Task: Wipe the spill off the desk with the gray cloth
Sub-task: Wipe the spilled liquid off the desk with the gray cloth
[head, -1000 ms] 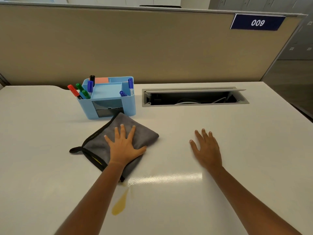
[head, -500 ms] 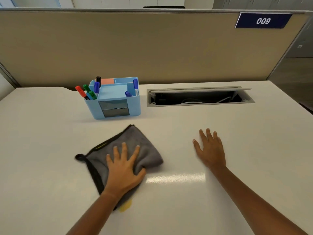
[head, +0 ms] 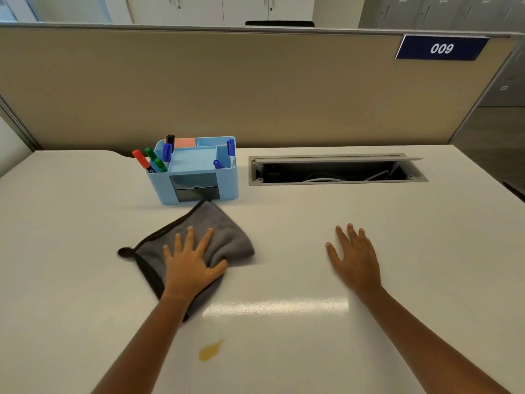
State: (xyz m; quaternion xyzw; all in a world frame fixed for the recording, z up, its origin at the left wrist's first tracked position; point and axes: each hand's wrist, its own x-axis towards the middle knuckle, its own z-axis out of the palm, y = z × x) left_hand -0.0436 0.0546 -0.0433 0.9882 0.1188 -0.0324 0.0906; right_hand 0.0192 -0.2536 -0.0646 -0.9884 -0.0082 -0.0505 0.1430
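Note:
A gray cloth [head: 224, 234] with a black edge and a loop lies spread on the white desk [head: 426, 251], just in front of the blue organizer. My left hand [head: 190, 265] presses flat on its near half, fingers spread and thumb bunching a fold. A small yellow spill [head: 210, 351] sits on the desk nearer to me, uncovered, a short gap from the cloth's near corner and beside my left forearm. My right hand [head: 355, 257] rests palm down on the bare desk to the right, fingers apart, holding nothing.
A light blue desk organizer [head: 199, 177] with several markers stands right behind the cloth, almost touching its far corner. An open cable hatch [head: 335, 172] is sunk into the desk at the back right. A beige partition [head: 255, 89] closes off the far edge.
My left hand dragged the cloth toward me over the spill, then pushed it back toward the organizer. The yellow patch shows again and is smaller. My right hand stayed put.

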